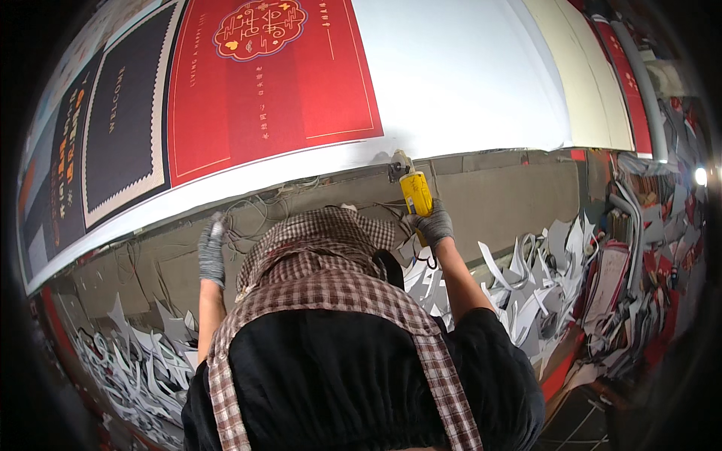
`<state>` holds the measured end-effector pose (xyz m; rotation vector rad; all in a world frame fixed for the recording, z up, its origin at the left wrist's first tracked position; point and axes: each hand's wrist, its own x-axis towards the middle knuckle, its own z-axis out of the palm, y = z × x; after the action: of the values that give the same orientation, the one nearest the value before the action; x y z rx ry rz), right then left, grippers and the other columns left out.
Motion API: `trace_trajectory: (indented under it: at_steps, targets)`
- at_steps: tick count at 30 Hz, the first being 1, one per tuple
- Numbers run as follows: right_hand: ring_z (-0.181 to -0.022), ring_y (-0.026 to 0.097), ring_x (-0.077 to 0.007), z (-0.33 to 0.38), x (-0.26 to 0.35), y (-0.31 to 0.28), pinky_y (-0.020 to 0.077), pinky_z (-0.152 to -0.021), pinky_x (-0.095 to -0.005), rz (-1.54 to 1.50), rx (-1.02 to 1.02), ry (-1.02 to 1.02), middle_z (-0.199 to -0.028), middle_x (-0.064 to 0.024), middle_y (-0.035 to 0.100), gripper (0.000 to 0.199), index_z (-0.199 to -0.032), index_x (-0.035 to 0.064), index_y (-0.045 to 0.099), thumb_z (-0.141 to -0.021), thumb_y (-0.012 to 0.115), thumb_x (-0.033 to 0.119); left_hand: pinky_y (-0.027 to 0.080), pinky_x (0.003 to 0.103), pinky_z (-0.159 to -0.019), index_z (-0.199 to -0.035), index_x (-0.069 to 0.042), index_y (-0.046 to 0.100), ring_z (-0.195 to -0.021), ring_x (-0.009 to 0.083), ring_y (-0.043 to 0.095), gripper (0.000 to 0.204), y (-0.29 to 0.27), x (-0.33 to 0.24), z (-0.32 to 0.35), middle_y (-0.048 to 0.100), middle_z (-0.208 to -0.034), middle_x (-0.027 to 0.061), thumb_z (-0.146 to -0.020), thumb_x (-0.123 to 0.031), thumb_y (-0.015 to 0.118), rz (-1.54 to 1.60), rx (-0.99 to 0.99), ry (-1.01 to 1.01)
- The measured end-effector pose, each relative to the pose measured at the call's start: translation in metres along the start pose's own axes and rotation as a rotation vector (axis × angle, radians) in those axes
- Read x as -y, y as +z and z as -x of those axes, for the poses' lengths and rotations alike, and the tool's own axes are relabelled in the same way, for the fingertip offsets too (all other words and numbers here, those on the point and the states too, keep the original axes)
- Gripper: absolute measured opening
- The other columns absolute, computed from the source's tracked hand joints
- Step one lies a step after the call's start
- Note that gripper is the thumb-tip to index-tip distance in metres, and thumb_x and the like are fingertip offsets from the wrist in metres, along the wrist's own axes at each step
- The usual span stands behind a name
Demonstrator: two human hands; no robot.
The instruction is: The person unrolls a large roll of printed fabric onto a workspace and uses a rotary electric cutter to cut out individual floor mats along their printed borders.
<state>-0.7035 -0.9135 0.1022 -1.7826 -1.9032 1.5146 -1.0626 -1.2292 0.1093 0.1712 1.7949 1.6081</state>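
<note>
Two gloved hands raised at table edge. Right hand (435, 223) closed around yellow cutter (415, 192), blade end at white sheet (459, 68) margin, 12 o'clock of hand. Left hand (212, 252) flat against table edge (143, 259), fingers extended, holding nothing. Paper offcuts (526, 289) heaped at 4 o'clock.

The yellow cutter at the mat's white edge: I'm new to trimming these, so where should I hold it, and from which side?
Grip the yellow cutter by its long yellow body, from the near end, as the gloved right hand does. Its dark cutting head meets the white mat edge, so stay behind that.
</note>
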Motion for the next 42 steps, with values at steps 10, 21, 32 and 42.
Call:
trace_trajectory:
  at_steps: [10,21,32,42]
  targets:
    - [-0.078,0.058,-0.0164,0.000,0.019,0.009,0.0471,-0.071,-0.0270,0.088,-0.096,-0.012,-0.089,-0.0050,0.061,0.045,-0.103,0.0040,0.047,-0.065,0.071,0.004,0.038,0.034,-0.096,-0.121,-0.001,0.047,-0.110,0.0214,0.049,0.041,-0.008,-0.028,-0.047,0.052,-0.118,0.0110,-0.088,-0.025,0.050,0.000,-0.010,-0.106]
    - [-0.076,0.057,-0.0152,-0.066,0.046,0.017,0.0464,-0.068,-0.0281,-0.248,0.011,-0.103,-0.088,-0.0059,0.060,0.041,-0.097,0.0055,0.043,-0.067,0.072,0.007,0.036,0.029,-0.093,-0.116,-0.002,0.052,-0.105,0.0173,0.050,0.037,0.021,-0.013,-0.119,0.055,-0.113,0.0075,-0.085,-0.022,0.056,-0.412,-0.048,0.077]
    - [-0.073,0.057,-0.0172,-0.144,0.116,0.024,0.0470,-0.065,-0.0304,-0.126,0.009,-0.062,-0.084,-0.0080,0.061,0.037,-0.094,0.0036,0.044,-0.069,0.071,0.012,0.038,0.037,-0.091,-0.108,-0.004,0.058,-0.103,0.0323,0.050,0.033,0.034,-0.015,-0.125,0.054,-0.110,0.0188,-0.077,-0.015,0.059,-1.145,-0.102,0.230]
    - [-0.072,0.056,-0.0185,-0.254,0.178,0.032,0.0473,-0.065,-0.0309,0.061,-0.042,-0.166,-0.084,-0.0086,0.059,0.044,-0.100,0.0022,0.044,-0.068,0.072,0.012,0.041,0.040,-0.084,-0.093,-0.007,0.062,-0.095,0.0348,0.052,0.022,0.029,-0.015,-0.148,0.057,-0.099,0.0190,-0.077,-0.022,0.061,-1.047,-0.168,0.140]
